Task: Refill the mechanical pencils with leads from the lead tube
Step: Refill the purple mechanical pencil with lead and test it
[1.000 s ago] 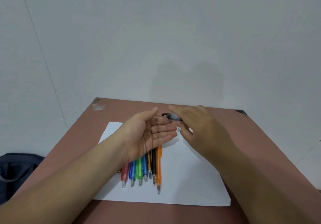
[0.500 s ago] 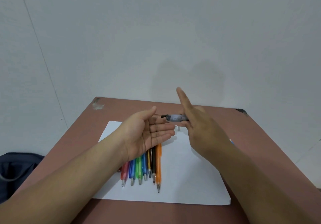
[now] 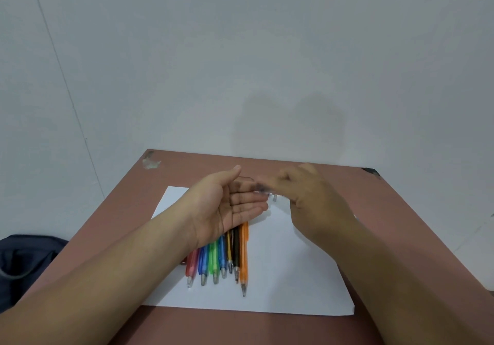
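Several coloured mechanical pencils lie side by side on a white sheet of paper, tips toward me. My left hand hovers over their far ends, palm up and fingers straight. My right hand grips the small clear lead tube, which is blurred, its end over my left fingertips. A tiny pale piece lies on the paper just below the tube.
The paper rests on a reddish-brown table that stands against a white wall. A dark blue bag sits on the floor at the left. Part of the right side of the paper is bare.
My right index finger, raised half a second ago, has come down onto the tube. The tube has dipped toward my left palm and now looks blurred. My left hand stayed in place.
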`<action>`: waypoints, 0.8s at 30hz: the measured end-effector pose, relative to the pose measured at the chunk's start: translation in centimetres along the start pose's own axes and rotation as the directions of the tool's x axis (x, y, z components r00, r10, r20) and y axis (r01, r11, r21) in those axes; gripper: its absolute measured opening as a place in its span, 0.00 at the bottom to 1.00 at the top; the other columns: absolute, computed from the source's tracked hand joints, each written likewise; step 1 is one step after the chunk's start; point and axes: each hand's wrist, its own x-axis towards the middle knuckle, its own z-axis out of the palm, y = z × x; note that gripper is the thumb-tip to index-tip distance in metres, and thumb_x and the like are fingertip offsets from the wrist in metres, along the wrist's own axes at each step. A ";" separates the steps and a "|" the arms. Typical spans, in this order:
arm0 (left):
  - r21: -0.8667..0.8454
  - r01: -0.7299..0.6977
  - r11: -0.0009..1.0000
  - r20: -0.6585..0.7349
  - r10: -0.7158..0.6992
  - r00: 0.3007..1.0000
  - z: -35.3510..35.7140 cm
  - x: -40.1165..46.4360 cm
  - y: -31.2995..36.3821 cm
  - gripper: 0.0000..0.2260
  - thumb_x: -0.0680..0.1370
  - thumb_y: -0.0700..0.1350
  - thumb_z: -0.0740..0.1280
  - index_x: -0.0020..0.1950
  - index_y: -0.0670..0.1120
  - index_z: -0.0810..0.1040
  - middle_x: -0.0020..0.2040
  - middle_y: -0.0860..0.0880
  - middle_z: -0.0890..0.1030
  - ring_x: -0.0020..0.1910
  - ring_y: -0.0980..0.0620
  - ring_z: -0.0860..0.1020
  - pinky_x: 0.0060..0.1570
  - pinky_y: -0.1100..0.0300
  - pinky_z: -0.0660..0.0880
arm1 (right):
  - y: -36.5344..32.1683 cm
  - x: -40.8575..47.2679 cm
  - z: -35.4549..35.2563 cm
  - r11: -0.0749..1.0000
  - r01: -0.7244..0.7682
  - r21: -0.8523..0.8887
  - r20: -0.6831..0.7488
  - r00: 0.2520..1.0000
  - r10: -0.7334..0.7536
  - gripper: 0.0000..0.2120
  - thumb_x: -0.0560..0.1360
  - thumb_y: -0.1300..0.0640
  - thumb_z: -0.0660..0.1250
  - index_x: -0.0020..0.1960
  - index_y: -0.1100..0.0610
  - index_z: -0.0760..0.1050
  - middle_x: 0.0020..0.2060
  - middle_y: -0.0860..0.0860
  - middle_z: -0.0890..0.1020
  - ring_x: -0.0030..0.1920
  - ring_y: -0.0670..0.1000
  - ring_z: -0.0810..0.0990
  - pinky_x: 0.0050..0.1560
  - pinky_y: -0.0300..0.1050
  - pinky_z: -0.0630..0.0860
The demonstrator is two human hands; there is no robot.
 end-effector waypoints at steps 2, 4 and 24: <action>0.007 0.000 1.000 -0.002 0.000 1.000 0.0 0.0 0.0 0.23 0.83 0.54 0.60 0.63 0.34 0.78 0.56 0.34 0.83 0.56 0.40 0.84 0.55 0.52 0.81 | 0.6 -0.1 0.4 0.999 0.036 -0.020 -0.032 0.999 -0.036 0.44 0.69 0.75 0.61 0.74 0.36 0.67 0.52 0.44 0.79 0.51 0.50 0.71 0.49 0.50 0.76; 0.001 0.003 1.000 -0.004 -0.003 1.000 0.0 0.0 0.0 0.23 0.83 0.54 0.61 0.62 0.34 0.78 0.55 0.34 0.83 0.55 0.40 0.84 0.55 0.52 0.81 | 0.2 0.0 0.2 0.997 -0.046 0.062 0.011 0.999 0.045 0.50 0.74 0.72 0.60 0.75 0.25 0.46 0.51 0.42 0.75 0.51 0.50 0.71 0.48 0.47 0.76; 0.038 -0.079 0.996 -0.028 0.080 0.996 0.3 0.0 -0.3 0.10 0.81 0.41 0.66 0.56 0.36 0.82 0.52 0.35 0.85 0.54 0.41 0.84 0.51 0.55 0.83 | -2.3 0.5 -0.5 0.169 -0.228 0.959 0.071 0.770 0.634 0.16 0.77 0.67 0.71 0.59 0.50 0.79 0.49 0.57 0.85 0.50 0.55 0.87 0.51 0.47 0.83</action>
